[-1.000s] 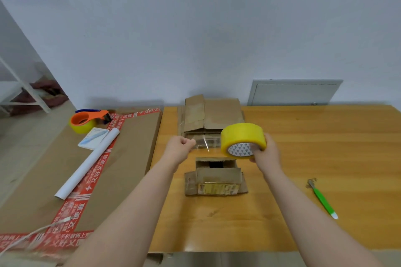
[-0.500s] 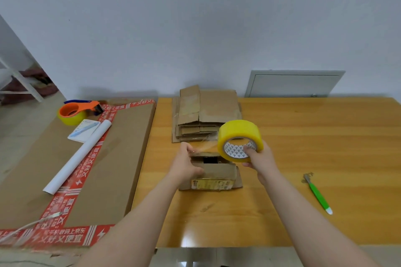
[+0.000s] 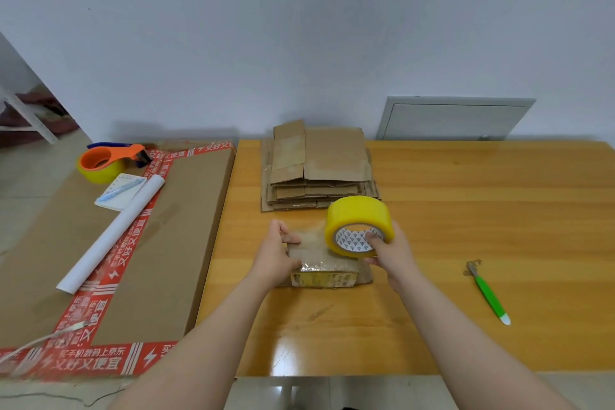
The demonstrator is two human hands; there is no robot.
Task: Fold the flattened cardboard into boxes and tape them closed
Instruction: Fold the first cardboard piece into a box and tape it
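Box (image 3: 327, 271) on desk (image 3: 482, 210), just before cardboard stack (image 3: 319, 170). My left hand (image 3: 274, 258) curls fingers over box's left edge, pinning tape; right hand (image 3: 391, 253) grips tape roll (image 3: 359, 225) above box. Keep strip taut, centred on seam.

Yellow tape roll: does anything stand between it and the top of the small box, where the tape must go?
Nothing visible does. The right hand holds the yellow tape roll at the right end of the small box; the left hand grips its left end. The flat cardboard stack lies behind.
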